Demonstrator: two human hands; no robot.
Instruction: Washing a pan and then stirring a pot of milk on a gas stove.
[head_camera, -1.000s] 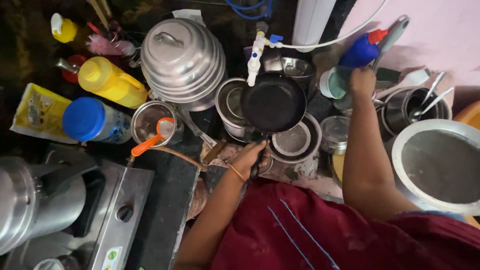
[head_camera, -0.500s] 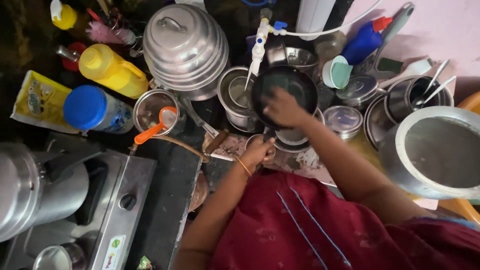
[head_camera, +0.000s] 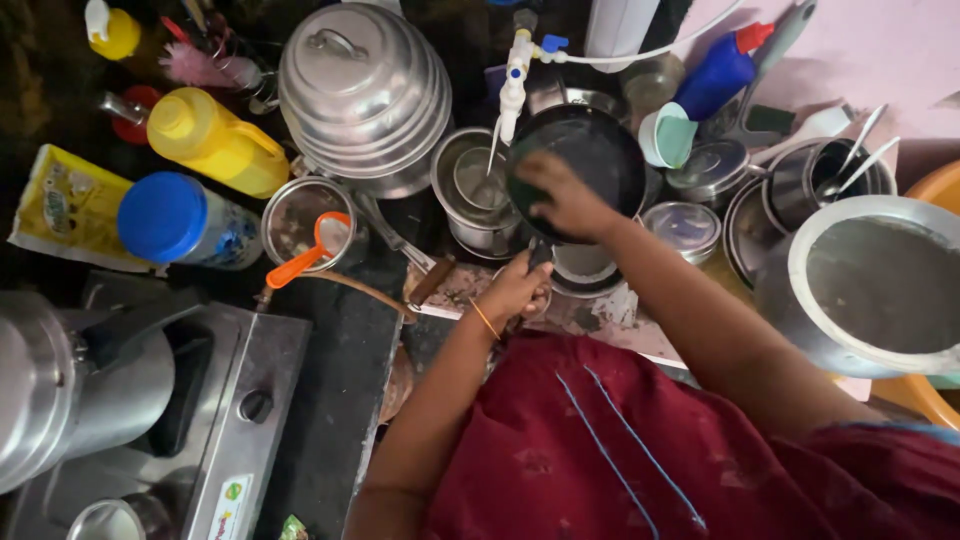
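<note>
A black frying pan (head_camera: 605, 150) is held tilted over a sink full of steel vessels, under a white tap (head_camera: 515, 70). My left hand (head_camera: 515, 290) grips the pan's handle at its near end. My right hand (head_camera: 560, 195) lies inside the pan with curled fingers pressed on its dark surface. Anything under those fingers is hidden. Steel bowls (head_camera: 478, 185) and small lids (head_camera: 683, 225) lie around and below the pan.
A blue squeeze bottle (head_camera: 720, 75) stands at the back right and a large steel pot (head_camera: 870, 285) at the right. An upturned steel pot (head_camera: 365, 90), a yellow bottle (head_camera: 215, 140), a blue-lidded jar (head_camera: 175, 220) and an orange-handled strainer (head_camera: 310, 250) lie left. A stove (head_camera: 235, 420) is near left.
My right hand has left the blue squeeze bottle at the back right and come down into the pan. My left hand stays on the handle.
</note>
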